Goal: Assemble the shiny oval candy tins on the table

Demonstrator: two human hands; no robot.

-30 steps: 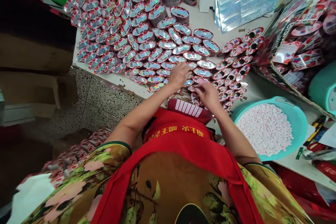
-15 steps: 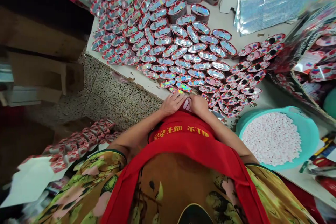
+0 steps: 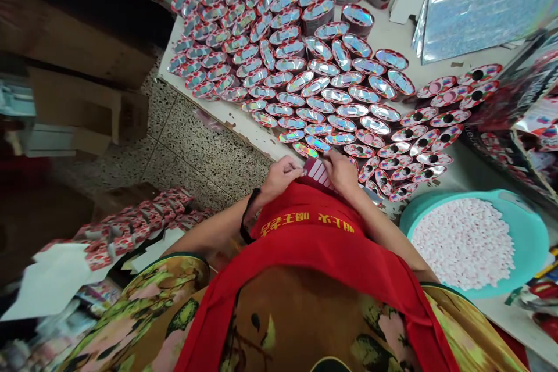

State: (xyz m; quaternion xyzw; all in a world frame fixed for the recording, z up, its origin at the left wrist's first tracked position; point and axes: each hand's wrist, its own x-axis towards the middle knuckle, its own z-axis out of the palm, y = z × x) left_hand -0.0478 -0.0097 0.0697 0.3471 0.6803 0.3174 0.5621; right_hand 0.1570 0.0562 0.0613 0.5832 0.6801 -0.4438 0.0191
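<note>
A dark red printed piece with white bars (image 3: 319,172), probably card or label sheet, is held at my waist against the red apron (image 3: 305,215). My left hand (image 3: 282,178) pinches at its left edge, thumb and fingers together. With bent fingers my right hand (image 3: 342,172) grips its far right side, covering part of it. Just beyond both hands stand many oval red packs with shiny silver tops (image 3: 320,104), packed closely on the table. Nearer my right hand are similar packs with round dark holes in their tops (image 3: 394,163).
A turquoise basin (image 3: 534,238) full of small white pieces (image 3: 464,244) stands at the right. Silvery sheets (image 3: 475,6) lie at the back right, beside an opened printed carton (image 3: 536,133). Cardboard boxes (image 3: 74,93) and folded red-white cartons (image 3: 143,221) are at the left.
My left hand has drawn back from lying flat over the piece and now pinches its edge, so more of the white bars show. The view has shifted slightly left.
</note>
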